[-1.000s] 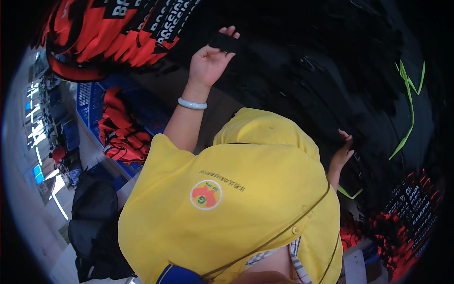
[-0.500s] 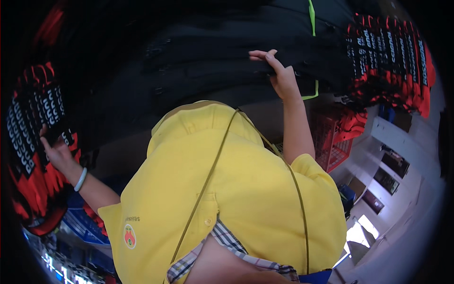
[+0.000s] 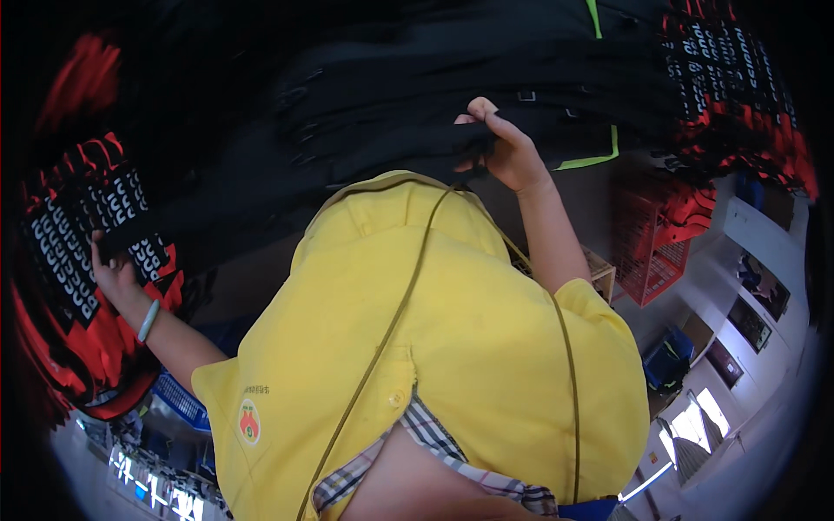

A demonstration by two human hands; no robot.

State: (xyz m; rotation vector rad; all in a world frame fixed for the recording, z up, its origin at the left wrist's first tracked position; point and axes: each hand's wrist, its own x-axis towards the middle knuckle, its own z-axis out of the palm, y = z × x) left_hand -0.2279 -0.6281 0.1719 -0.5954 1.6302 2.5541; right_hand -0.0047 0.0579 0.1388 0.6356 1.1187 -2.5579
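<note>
Head view: right hand pinches black cloth top middle, lifting edge; left hand grips red-black cloth far left, keeping it steady.

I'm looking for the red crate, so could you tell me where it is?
In the head view, the red crate sits on the person's right, below the red-and-black garments and beside the raised right arm.

The dark garment stack lay ahead of the person's shirt. The right hand rested on the stack's near edge; the left hand lay far to the stack's left, on the printed garments. A crate stood right of the stack, below more printed garments.
</note>
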